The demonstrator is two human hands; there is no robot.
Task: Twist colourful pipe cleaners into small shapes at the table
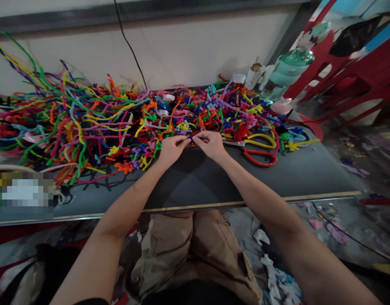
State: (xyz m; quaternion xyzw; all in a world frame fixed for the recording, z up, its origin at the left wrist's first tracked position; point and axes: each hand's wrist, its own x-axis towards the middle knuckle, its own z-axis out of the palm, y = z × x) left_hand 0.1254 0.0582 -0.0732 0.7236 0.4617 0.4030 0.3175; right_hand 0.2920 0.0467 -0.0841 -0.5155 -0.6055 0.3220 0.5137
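My left hand [173, 149] and my right hand [212, 145] meet over the near edge of a heap of fuzzy, many-coloured pipe cleaners [102, 120]. Between the fingertips is a short dark blue pipe cleaner [191, 138], pinched by both hands and mostly covered by the fingers. Just right of my right hand lies a pair of scissors [260, 162] with one yellow and one red handle loop; part of the blades is hidden behind that hand. Small twisted flower-like shapes [147, 154] lie close to my left hand.
Long loose pipe cleaners fan out at the left. A green-tinted plastic bottle [293, 67] and a white cup [254, 77] stand at the back right. A black cord [128, 42] hangs against the wall. Red chairs [356, 80] and scattered scraps lie beyond the table's right end.
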